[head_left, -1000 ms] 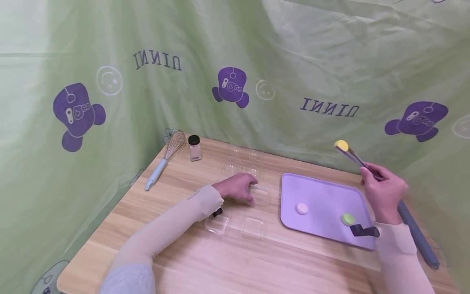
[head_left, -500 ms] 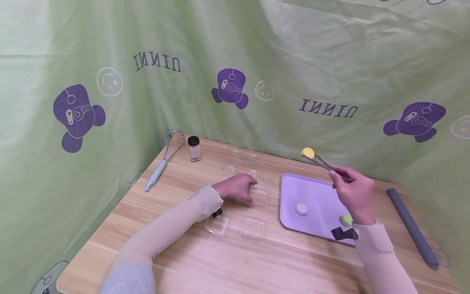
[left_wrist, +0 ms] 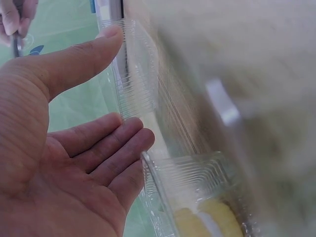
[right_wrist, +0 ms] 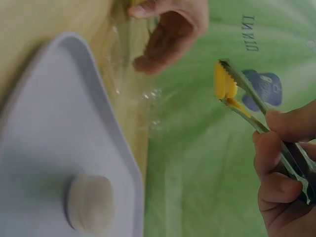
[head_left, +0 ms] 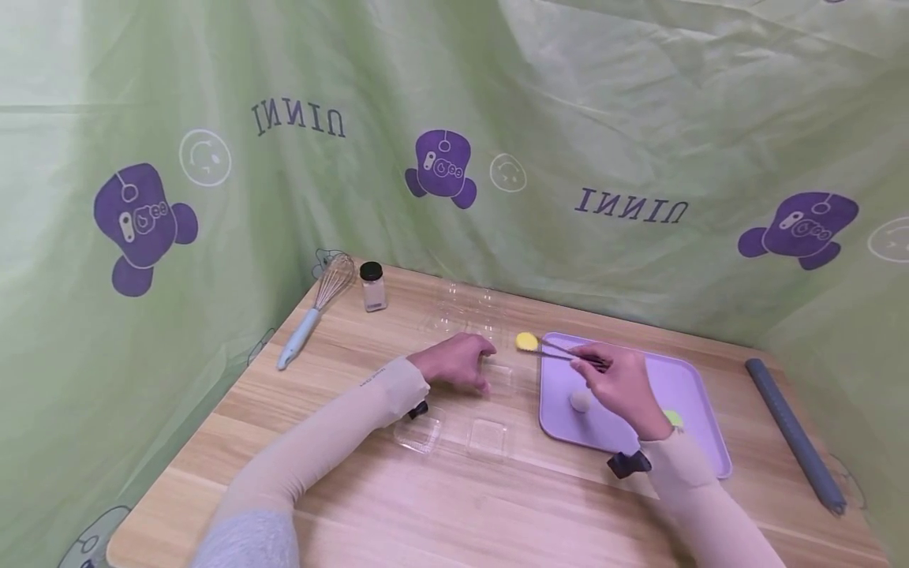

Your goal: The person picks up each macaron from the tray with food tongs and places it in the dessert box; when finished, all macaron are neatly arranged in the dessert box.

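My right hand grips dark metal tongs. Their serrated tips pinch a yellow macaron, raised beside the tray's left end; the right wrist view shows the same macaron on edge. My left hand lies at a clear plastic box, thumb and fingers spread apart. In the left wrist view the thumb tip meets the ridged clear plastic, and the fingertips are right at its edge. Another yellow macaron with a pale filling sits in clear plastic below them. A pale pink macaron rests on the purple tray.
A green macaron on the tray is partly behind my right wrist. More clear boxes stand in front and at the back. A whisk and black-lidded jar are left; a blue-grey rolling pin lies right.
My right hand has swept left and down across the tray, bringing the tongs and yellow macaron from the right side to near my left hand. The left hand has stayed in place.
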### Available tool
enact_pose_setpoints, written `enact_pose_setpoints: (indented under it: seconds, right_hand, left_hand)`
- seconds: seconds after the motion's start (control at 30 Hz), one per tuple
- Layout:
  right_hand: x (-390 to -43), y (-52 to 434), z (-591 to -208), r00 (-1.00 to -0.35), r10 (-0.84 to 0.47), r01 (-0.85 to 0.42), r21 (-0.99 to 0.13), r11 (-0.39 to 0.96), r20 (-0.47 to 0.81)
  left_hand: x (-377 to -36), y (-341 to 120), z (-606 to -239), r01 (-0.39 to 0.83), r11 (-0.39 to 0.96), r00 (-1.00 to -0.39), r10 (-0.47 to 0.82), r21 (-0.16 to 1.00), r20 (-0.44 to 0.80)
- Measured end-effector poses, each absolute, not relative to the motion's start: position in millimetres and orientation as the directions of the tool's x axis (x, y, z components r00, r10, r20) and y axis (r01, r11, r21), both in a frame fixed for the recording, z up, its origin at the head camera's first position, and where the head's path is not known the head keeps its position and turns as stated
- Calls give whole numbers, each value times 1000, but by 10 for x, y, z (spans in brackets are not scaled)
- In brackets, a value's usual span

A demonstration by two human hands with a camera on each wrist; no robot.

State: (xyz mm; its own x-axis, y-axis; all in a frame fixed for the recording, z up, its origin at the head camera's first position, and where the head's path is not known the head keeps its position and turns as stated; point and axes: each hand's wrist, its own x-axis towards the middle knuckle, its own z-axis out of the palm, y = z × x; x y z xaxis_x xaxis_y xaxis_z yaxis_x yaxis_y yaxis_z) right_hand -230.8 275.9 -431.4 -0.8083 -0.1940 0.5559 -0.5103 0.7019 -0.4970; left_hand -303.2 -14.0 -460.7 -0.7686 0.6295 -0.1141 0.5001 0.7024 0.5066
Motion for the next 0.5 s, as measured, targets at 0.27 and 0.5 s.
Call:
enact_pose_setpoints:
  seconds: [0.27, 0.5]
  right_hand:
    - [-2372, 2548, -4520, -844, -279, -495, -465, 734, 457]
    - [-2403, 2463, -4612, -845, -319, -504, -439, 744, 429]
  left_hand:
    - [-3009, -149, -4576, 501, 698, -764, 634, 512, -117]
    - [-3014, -141, -4592, 485, 699, -768, 628, 527, -125]
